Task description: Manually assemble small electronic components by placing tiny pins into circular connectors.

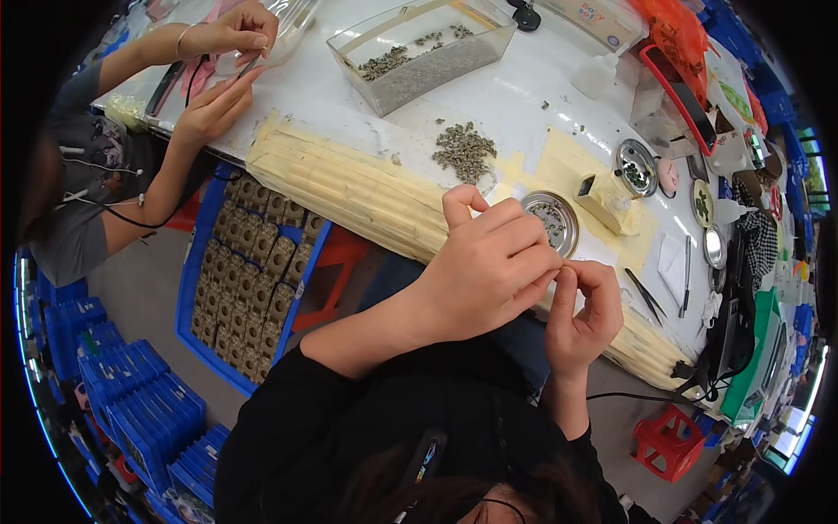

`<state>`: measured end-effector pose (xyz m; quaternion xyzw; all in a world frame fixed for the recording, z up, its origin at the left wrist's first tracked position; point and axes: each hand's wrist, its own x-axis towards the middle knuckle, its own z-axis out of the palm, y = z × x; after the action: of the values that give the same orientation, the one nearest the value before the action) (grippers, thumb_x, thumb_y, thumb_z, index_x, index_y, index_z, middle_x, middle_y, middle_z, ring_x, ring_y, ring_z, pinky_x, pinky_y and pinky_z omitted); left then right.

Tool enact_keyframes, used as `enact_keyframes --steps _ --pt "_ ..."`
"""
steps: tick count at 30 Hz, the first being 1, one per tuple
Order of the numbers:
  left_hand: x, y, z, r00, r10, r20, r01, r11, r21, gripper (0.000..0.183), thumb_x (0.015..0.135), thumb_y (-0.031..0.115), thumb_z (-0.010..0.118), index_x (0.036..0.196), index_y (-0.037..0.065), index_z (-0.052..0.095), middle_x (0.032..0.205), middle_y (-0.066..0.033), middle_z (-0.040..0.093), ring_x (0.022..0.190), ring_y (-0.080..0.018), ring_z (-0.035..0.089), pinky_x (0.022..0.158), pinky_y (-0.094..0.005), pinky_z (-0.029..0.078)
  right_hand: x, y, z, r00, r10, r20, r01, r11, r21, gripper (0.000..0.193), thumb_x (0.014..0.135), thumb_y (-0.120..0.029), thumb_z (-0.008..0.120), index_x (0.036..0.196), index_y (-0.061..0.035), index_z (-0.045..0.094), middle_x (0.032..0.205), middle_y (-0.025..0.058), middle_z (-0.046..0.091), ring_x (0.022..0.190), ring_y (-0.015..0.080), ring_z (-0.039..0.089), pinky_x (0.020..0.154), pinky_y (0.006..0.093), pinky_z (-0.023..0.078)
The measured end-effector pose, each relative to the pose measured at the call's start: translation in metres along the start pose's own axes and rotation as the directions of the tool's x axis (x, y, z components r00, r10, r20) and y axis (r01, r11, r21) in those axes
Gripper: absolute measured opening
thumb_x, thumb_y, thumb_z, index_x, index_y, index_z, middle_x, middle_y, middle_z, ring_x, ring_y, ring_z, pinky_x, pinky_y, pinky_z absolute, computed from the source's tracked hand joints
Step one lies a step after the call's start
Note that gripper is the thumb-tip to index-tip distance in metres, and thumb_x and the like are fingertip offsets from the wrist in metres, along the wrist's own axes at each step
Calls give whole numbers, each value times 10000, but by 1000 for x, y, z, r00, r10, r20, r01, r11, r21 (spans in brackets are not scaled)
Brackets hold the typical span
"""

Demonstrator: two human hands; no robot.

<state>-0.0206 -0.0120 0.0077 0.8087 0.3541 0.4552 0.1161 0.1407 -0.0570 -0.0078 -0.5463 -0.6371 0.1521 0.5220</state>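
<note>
My left hand (497, 262) and my right hand (587, 319) meet in front of the table's padded edge, fingertips pinched close together. Whatever lies between them is too small to make out. Just beyond my fingers sits a round metal dish (573, 229) with small pale pieces in it. A loose heap of small grey-green parts (464, 152) lies on the white tabletop past my left hand. To the right of the dish stands a block wrapped in yellowish tape (608, 203). Black tweezers (644, 297) rest on the table right of my right hand.
A clear bin (428, 83) with more small parts stands at the far side. At left, a co-worker's hands (223, 100) hold something thin. A blue tray of brownish blocks (247, 279) is below the table edge. A red-framed phone-like object (678, 98) leans at right.
</note>
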Motion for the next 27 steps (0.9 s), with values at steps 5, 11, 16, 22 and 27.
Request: enact_keyframes --steps 5,11,16,22,27 --pt "-1 1 2 1000 -8 3 8 1000 -2 205 690 98 790 838 175 672 800 76 574 753 -124 547 783 -398 250 -3 3 -5 996 -25 83 27 999 -30 44 960 8 606 970 50 616 905 81 618 802 118 590 745 239 491" --pt "1 1 2 1000 -12 11 12 1000 -8 202 691 97 791 833 178 673 793 76 571 753 -123 546 782 -397 249 -2 5 -5 997 -20 81 22 1000 -20 45 964 8 599 968 50 612 910 80 616 804 115 587 747 238 490" --pt "2 1 2 1000 -21 5 21 1000 -19 204 696 99 793 843 186 681 790 76 570 748 -123 540 780 -390 247 -3 5 -5 996 -11 83 12 1000 -6 50 973 1 591 970 49 606 911 74 608 806 111 581 747 233 487" --pt "2 2 4 1000 -26 -1 26 999 -35 206 703 111 800 864 194 702 790 77 572 741 -119 533 786 -383 242 -6 8 -7 992 64 106 -73 994 87 57 991 -7 561 999 47 581 944 59 590 828 104 582 776 234 487" --pt "3 3 3 1000 -26 11 26 999 -38 204 706 112 800 867 193 706 791 77 573 739 -117 528 789 -379 240 -7 10 -9 987 97 125 -115 983 144 64 998 -9 548 1017 49 569 962 57 584 852 102 590 789 238 491"
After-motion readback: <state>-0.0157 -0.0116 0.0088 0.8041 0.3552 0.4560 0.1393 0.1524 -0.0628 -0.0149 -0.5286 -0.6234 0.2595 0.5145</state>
